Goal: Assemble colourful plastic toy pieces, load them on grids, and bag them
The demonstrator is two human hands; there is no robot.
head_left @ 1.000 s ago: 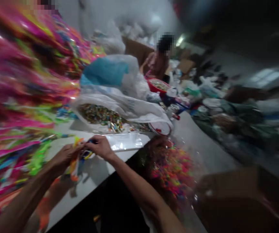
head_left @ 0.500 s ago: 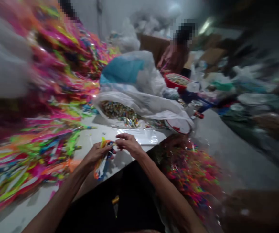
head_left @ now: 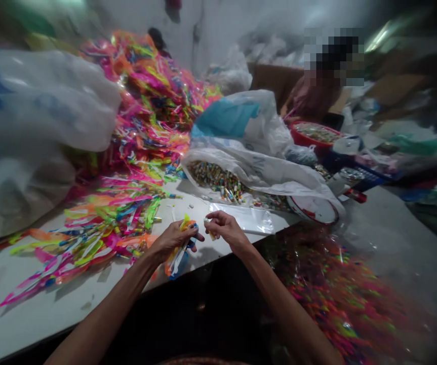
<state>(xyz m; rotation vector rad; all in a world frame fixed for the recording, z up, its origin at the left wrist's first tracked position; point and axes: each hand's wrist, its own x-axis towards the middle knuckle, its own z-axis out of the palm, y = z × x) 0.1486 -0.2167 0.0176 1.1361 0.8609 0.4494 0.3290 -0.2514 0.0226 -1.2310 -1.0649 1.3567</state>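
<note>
Left hand (head_left: pixel 172 239): clenched on a bundle of coloured strips (head_left: pixel 178 253), held over the counter (head_left: pixel 89 294) edge, as half a second ago. Right hand (head_left: pixel 224 228): pinching a small yellowish piece (head_left: pixel 211 234), now drawn slightly apart from the bundle. Strip pile (head_left: pixel 127 203) at left; open bag of small pieces (head_left: pixel 222 182) behind; clear sleeve (head_left: pixel 248 218) beside right hand. View has swung left since.

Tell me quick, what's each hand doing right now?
Left hand: fingers closed around a bunch of bright orange, yellow and blue plastic strips.
Right hand: fingers pinched on a small yellowish piece.
</note>
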